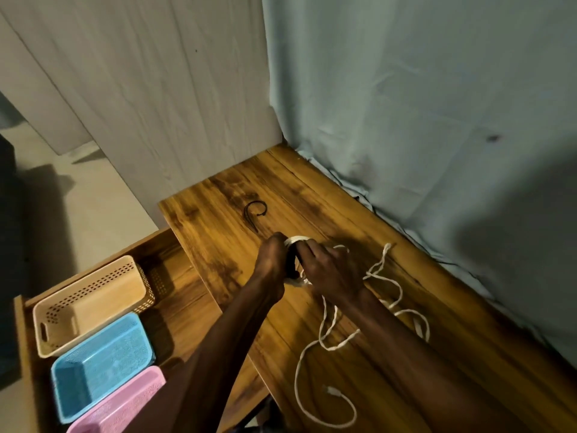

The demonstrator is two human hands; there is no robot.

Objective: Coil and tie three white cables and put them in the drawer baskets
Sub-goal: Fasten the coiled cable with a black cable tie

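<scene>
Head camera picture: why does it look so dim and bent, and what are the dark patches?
Head view: the light is dim and warm; a big soft shadow darkens the pale blue cloth backdrop at right; wide-angle distortion slants the grey panel wall; the loose white cable on the brown wooden tabletop looks soft, and both hands are slightly blurred.

I see 1 white cable (335, 345) sprawled loose on the wooden desktop, partly coiled up at one end. 3 empty baskets sit in the open drawer (175, 295): beige (90, 303), blue (100, 367), pink (121, 404).
</scene>
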